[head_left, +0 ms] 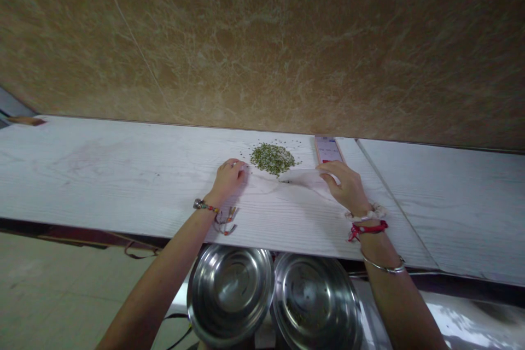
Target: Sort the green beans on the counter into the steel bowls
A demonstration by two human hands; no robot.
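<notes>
A loose pile of small green beans (273,158), like mung beans, lies on the white wood-grain tabletop (123,175), with stray ones around it. My right hand (344,183) pinches the edge of a thin white sheet (303,178) between thumb and fingers. The sheet bends up just in front of the pile, and its outline blends into the tabletop. To the left of the beans, my left hand (229,178) rests low with its fingers bent and pressed together. Whatever its fingertips may hold is too small to make out.
A phone (328,149) showing digits lies behind my right hand. Below the table's front edge stand two shiny metal bowls, a left one (229,290) and a right one (315,301) with small specks inside. A brown marbled wall (262,44) rises behind the table.
</notes>
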